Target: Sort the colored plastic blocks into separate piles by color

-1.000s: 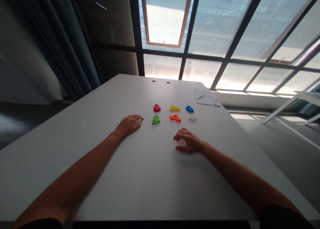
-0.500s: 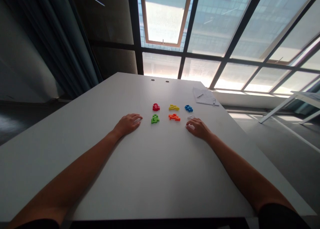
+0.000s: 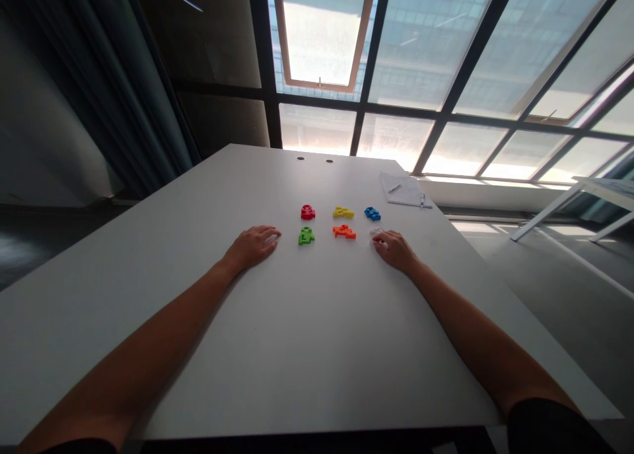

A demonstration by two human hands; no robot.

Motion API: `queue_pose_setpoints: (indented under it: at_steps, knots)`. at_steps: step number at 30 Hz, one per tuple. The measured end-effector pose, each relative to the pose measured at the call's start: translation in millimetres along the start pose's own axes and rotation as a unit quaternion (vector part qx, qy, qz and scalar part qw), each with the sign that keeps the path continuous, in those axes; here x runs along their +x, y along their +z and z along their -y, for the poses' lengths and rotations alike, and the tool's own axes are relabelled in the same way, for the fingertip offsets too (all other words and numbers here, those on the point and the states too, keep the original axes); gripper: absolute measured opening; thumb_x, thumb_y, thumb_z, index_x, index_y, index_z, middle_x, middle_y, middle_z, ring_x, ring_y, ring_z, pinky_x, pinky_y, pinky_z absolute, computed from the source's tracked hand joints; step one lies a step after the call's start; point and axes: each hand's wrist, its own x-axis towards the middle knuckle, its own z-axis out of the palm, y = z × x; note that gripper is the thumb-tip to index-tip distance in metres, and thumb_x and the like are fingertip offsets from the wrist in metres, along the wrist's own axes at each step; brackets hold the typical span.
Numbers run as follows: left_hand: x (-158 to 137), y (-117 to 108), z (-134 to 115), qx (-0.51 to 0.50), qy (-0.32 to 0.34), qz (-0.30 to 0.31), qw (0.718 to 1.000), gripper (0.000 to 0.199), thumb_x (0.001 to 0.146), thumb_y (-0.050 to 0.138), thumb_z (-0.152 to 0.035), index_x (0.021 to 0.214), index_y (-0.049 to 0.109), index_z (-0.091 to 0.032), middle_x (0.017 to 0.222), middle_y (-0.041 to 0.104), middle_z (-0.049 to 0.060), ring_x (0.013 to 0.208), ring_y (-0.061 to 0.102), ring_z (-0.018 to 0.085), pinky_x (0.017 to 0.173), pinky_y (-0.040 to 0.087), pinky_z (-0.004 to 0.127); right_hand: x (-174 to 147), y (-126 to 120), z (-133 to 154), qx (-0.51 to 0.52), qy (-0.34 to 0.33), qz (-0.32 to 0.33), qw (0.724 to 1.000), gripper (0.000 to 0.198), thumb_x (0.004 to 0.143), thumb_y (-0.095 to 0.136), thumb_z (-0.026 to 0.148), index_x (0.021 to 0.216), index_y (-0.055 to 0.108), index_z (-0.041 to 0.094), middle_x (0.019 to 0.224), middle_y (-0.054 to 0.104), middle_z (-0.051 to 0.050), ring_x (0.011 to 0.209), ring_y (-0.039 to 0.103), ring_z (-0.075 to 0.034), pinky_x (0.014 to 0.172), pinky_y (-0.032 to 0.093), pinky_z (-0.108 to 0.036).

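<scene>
My right hand (image 3: 393, 248) is at the clear piece (image 3: 376, 232), right of the frame's middle, the fingertips reaching its near side. The knuckles cover part of it, so I cannot tell whether my fingers are clamped on it or merely touching. I hold that wrist low, probably so the fingers can meet something so flat.

My left hand (image 3: 253, 245) rests on the white table (image 3: 297, 348), left of the middle, thumb and fingers curled but apart. It seems set there for support, beside the green piece (image 3: 306, 236) without touching it.

The pieces lie flat in two rows: red (image 3: 308, 212), yellow piece (image 3: 343, 212) and blue piece (image 3: 372, 214) in the upper row; green, orange piece (image 3: 343, 232) and clear in the lower. The gaps between them presumably leave room to take hold of one without nudging another.

The pale patch inside my left hand's curl is perhaps just tabletop; it is too small to be sure. The clear piece's outline fades into the white surface. The paper (image 3: 409, 193) lies further up and right, its writing unreadable, and the bottom edge cuts off my left sleeve.
</scene>
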Motion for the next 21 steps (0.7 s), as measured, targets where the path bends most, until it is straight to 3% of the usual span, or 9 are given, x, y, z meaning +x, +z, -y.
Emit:
queue_pose_setpoints:
  at_steps: [6, 12, 21]
  knots:
    - [0.7, 0.0, -0.3, 0.001, 0.003, -0.001, 1.000, 0.041, 0.097, 0.049, -0.044, 0.124, 0.075, -0.028, 0.138, 0.071, 0.008, 0.128, 0.064, 0.029, 0.113, 0.050, 0.047, 0.3, -7.0, 0.6, -0.035, 0.050, -0.085, 0.995, 0.022, 0.098, 0.053, 0.028, 0.106, 0.072, 0.020, 0.098, 0.075, -0.010, 0.092, 0.067, -0.025, 0.093, 0.047, -0.040]
    - [1.4, 0.6, -0.2, 0.002, 0.000, -0.001, 1.000, 0.041, 0.097, 0.049, -0.044, 0.125, 0.074, -0.029, 0.138, 0.071, 0.007, 0.128, 0.064, 0.030, 0.114, 0.049, 0.048, -1.6, -9.4, 1.1, -0.042, -0.038, -0.015, 0.998, 0.014, 0.097, 0.061, 0.031, 0.091, 0.071, 0.024, 0.099, 0.075, -0.008, 0.100, 0.065, -0.026, 0.096, 0.044, -0.040]
    - [1.0, 0.6, -0.6, 0.002, 0.000, -0.003, 1.000, 0.040, 0.097, 0.049, -0.043, 0.124, 0.074, -0.029, 0.139, 0.070, 0.007, 0.127, 0.064, 0.030, 0.113, 0.050, 0.048, -1.2, -4.4, -8.1, -0.082, 0.046, -0.058, 0.994, 0.016, 0.096, 0.062, 0.028, 0.097, 0.078, 0.025, 0.111, 0.076, -0.010, 0.108, 0.062, -0.029, 0.095, 0.044, -0.042]
